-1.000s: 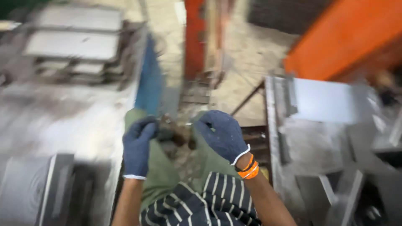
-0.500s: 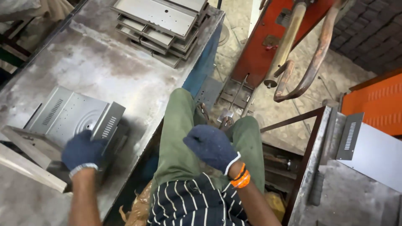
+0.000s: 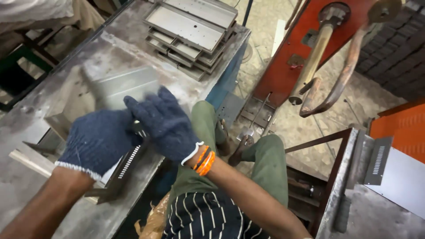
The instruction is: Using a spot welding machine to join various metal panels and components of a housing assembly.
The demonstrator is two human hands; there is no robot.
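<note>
On the steel table [image 3: 53, 79], both gloved hands gripping vented sheet-metal panel [image 3: 126, 161], long axis toward the body.

Your gloved left hand [image 3: 98, 141] and right hand [image 3: 164, 124] cover the middle of the slotted sheet-metal part [image 3: 126, 161], so you cannot see your grip. Motion blurs its upper panel, and the frame's edge crops the stacked metal trays [image 3: 190, 33].

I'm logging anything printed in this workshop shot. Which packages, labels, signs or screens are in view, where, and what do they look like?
No labels, signs or screens show.
Crumpled wrapper: tucked beside the person's lap at the bottom edge, translucent orange-brown plastic, no print readable.
</note>
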